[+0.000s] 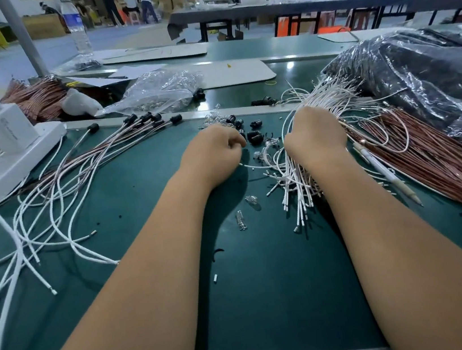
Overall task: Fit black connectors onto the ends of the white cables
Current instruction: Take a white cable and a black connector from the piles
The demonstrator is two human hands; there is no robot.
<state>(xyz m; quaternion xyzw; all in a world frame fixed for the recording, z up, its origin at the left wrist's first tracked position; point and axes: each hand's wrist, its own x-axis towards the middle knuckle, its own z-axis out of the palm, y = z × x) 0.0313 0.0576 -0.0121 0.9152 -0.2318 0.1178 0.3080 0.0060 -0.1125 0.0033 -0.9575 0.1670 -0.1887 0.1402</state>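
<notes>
Now working at the middle of the green tabletop point(255, 290), both forearms reaching forward. Left hand point(214, 150) curling into a loose fist, fingertips tucked near the loose black connectors point(254, 137); pinching something small perhaps, though hidden behind the knuckles, so cannot tell. Right hand point(314, 130) curling around the bundle of white cables point(296, 186), gripping it partway along, bare ends fanning out toward the near edge below the wrist.

Judging the cables as light, thin and floppy, bending under their own weight; best pinching one just behind its tip, so the end is staying stiff enough to push into a connector. Connectors looking small, hard and rounded, likely to roll or slip; better taken by the sides between thumb and forefinger, opening turned toward the cable tip.

Bundle lying with its long axis running from the near edge away toward the far right, far ends spreading past the right hand beside the brown wires point(429, 158) and the black plastic bag point(425, 88). Finished cables point(96, 158) lying to the left, capped ends pointing away toward the far edge of the tabletop, tails trailing back and curling toward the near left.

Also lying about: small glass bulbs point(252, 201) between the forearms, a pen point(383, 171) to the right, a white power strip point(11, 164) at far left.
</notes>
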